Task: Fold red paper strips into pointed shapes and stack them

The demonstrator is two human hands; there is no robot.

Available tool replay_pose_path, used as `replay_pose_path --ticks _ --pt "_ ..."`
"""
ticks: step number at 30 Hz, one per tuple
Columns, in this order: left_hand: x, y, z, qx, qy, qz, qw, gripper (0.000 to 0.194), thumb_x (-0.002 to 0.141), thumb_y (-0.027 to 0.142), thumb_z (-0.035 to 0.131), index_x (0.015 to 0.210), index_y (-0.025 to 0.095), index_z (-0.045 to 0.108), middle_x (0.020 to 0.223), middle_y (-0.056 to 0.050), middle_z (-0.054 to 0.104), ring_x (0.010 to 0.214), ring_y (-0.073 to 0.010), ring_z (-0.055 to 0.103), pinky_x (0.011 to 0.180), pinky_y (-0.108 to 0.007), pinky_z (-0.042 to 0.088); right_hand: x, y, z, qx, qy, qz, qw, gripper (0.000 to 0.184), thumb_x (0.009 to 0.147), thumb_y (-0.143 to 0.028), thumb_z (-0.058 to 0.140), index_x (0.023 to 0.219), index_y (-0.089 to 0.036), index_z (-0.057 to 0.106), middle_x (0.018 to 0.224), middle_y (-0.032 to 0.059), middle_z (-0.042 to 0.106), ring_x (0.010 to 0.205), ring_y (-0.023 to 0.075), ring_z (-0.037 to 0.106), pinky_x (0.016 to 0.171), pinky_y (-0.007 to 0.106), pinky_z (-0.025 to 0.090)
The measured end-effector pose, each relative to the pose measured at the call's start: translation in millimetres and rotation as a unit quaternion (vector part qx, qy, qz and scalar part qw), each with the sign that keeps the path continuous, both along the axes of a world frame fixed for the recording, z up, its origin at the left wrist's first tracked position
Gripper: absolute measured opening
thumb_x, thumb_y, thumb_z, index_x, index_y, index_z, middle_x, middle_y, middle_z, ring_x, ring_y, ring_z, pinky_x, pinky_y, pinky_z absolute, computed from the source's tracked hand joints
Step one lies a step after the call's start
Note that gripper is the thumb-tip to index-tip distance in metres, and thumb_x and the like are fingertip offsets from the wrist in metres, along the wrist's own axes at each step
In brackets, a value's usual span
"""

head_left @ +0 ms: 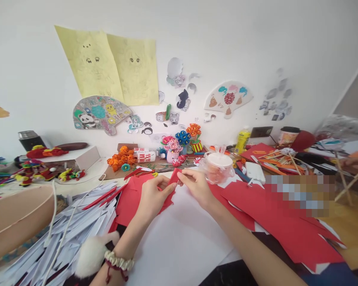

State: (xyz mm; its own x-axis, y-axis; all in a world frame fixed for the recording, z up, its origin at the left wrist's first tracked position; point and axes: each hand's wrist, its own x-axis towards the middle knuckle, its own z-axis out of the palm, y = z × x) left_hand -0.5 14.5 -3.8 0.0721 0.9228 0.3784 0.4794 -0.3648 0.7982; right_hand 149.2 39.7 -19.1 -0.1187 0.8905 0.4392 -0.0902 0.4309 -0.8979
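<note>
in front of us, we see the red piece (175, 177) in the middle of the view, between our two hands and at the upper end of the white sheet (183, 234). our left hand (155, 194) pinches it from the left, and the fingers are narrow, with the thumb pressed on its lower part. our right hand (197, 187) also grips it, with the fingers closed together at its right edge. on our left wrist we see the bracelet (119, 260), of pale and dark red cord.

just beside and below the left hand lies the red paper (128, 206). farther to the left, we find a heap of white strips (74, 226), loosely piled, with the cable (53, 206) running across them. to the right of the right hand, the tub (219, 163) stands in a clear plastic bag, and larger red sheets (271, 210) lie near the right forearm.

behind the hands, on the bench (86, 174), we notice orange flowers (121, 159) and the yellow bottle (242, 140), which stands upright near the wall (197, 28).
</note>
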Motion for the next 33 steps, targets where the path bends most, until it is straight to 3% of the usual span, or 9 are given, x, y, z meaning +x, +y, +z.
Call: replay_pose_path --ticks 6,18,26,30,33 --pt "-1.0 0.6 1.1 -0.008 -0.011 -0.016 1.0 0.023 0.076 0.038 0.061 0.069 0.017 0.067 0.065 -0.001 0.066 0.061 -0.0147 0.058 0.055 -0.023 0.041 -0.2 0.6 0.8 -0.021 -0.01 0.004 1.0 0.029 0.076 -0.044 0.063 0.074 -0.015 0.065 0.067 0.0024 0.062 0.062 0.0146 0.056 0.061 0.026 0.046" --pt "0.2 0.4 2.1 -0.022 0.019 -0.048 0.998 0.028 0.078 0.043 0.058 0.076 0.017 0.068 0.066 -0.001 0.062 0.061 -0.0139 0.052 0.054 -0.023 0.038 0.6 2.2 -1.7 0.003 -0.022 -0.02 1.0 0.029 0.078 -0.043 0.061 0.067 -0.015 0.062 0.061 0.001 0.057 0.057 0.0136 0.052 0.056 0.024 0.043" --pt "-3.2 3.5 -3.4 -0.036 0.041 -0.061 0.997 0.042 0.077 0.047 0.059 0.049 0.017 0.047 0.049 0.005 0.038 0.048 -0.0091 0.036 0.045 -0.021 0.027 1.0 1.6 -2.7 0.013 -0.025 -0.023 0.999 0.028 0.077 -0.043 0.061 0.068 -0.016 0.062 0.06 0.0008 0.056 0.057 0.0143 0.052 0.055 0.025 0.043" --pt "-8.7 3.1 1.8 -0.032 0.038 -0.099 0.994 0.036 0.08 0.047 0.056 0.062 0.016 0.06 0.06 0.0 0.058 0.058 -0.0136 0.052 0.053 -0.023 0.039 2.7 1.4 -3.5 0.014 -0.018 -0.012 1.0 0.026 0.077 -0.04 0.062 0.068 -0.016 0.062 0.063 0.0017 0.058 0.059 0.0145 0.053 0.057 0.025 0.044" --pt "-10.3 1.5 8.2 0.016 0.01 -0.032 0.999 0.031 0.08 0.046 0.058 0.086 0.018 0.068 0.086 -0.005 0.07 0.072 -0.017 0.06 0.064 -0.026 0.046 4.1 0.5 -2.6 0.02 -0.013 0.003 1.0 0.025 0.078 -0.038 0.062 0.068 -0.015 0.062 0.065 0.0021 0.058 0.06 0.0142 0.053 0.058 0.025 0.044"
